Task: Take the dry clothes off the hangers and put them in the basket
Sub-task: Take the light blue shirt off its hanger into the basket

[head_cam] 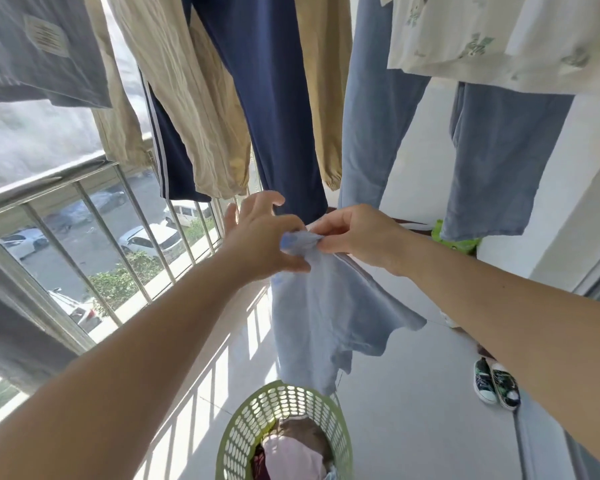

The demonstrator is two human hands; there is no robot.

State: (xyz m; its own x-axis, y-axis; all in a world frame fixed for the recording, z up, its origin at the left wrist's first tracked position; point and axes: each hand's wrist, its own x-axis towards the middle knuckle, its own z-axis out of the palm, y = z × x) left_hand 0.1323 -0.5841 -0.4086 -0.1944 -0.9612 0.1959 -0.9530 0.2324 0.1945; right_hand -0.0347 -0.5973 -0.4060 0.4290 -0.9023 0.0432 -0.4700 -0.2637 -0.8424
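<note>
Pale-blue garment [323, 317] hangs vertically over basket [243, 427] | right hand [357, 237] pinches top | left hand [260, 237] pinches alongside

The basket [284, 434] stands on the floor [413, 427], clothes [291, 455] in it. Railing [84, 237] to its left, shoes [496, 384] to its right.

Two bare forearms reach into view from the bottom corners, with no sleeves, cuffs or gloves on either. The left hand [260, 237] and the right hand [357, 237] carry no rings, and neither wrist has a watch or a band. The fingernails that show are short and plain, without polish. Nothing more of the person's body or clothing shows in the head view.
</note>
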